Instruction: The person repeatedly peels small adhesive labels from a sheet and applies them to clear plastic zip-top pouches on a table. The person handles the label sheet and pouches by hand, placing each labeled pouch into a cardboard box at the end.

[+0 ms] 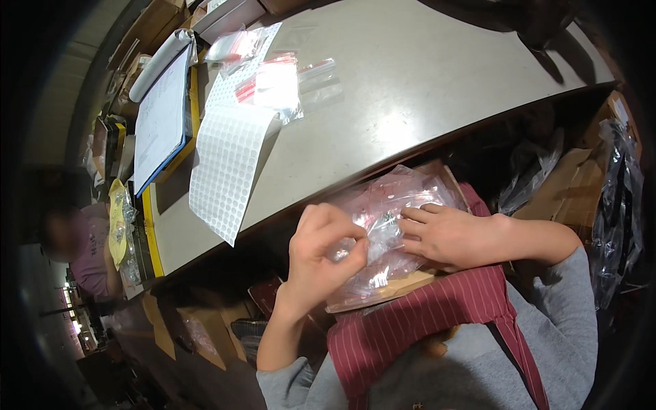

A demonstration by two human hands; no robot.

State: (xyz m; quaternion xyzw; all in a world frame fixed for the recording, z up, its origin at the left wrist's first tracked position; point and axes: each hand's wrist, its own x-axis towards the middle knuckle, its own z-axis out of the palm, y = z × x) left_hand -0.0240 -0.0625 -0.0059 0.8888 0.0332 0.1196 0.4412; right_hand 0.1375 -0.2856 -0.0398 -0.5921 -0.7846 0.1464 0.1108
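A shallow cardboard box rests at my lap, below the table's front edge, filled with clear plastic bags. My left hand is over the box's left side, its thumb and forefinger pinched on a clear plastic bag. Across the bags on the right lies my right hand, palm down with fingers apart, touching the plastic. What the bags contain is hard to make out through the glare.
On the grey table lie a sheet of round stickers, red-edged zip bags and a clipboard with papers. Cardboard boxes with plastic stand under the table at right. Another person is at far left.
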